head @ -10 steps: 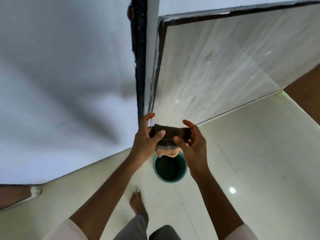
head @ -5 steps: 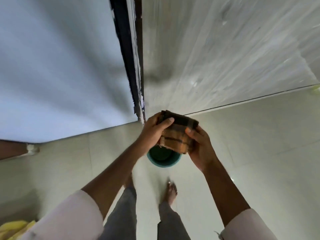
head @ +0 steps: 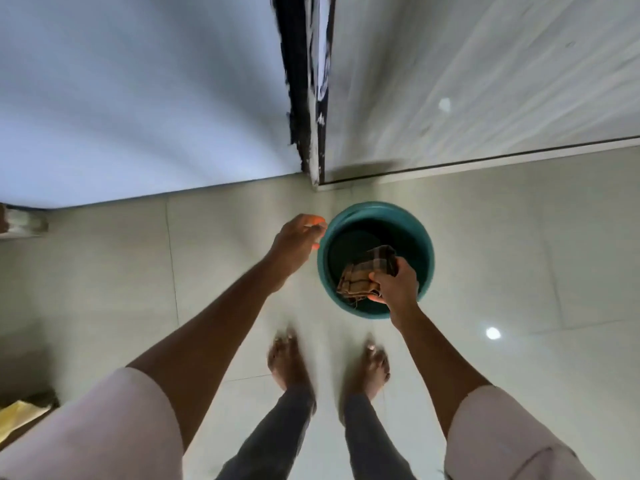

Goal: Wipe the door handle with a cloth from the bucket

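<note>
A teal bucket [head: 426, 237] stands on the pale tiled floor just in front of the door's lower corner. My right hand [head: 396, 285] is shut on a folded brown checked cloth [head: 363, 277] and holds it over the bucket's mouth. My left hand [head: 298, 242] hovers beside the bucket's left rim, fingers loosely curled, holding nothing. The grey wood-grain door [head: 485, 74] fills the upper right. No door handle is in view.
A dark door frame edge [head: 299, 81] runs down beside a white wall [head: 138, 91]. My two bare feet [head: 287, 358] stand on the floor just behind the bucket. Something yellow [head: 17, 417] lies at the lower left edge.
The view has tilted down toward the floor. My left hand let go of the cloth and moved left of the bucket. My right hand lowered the cloth over the bucket.
</note>
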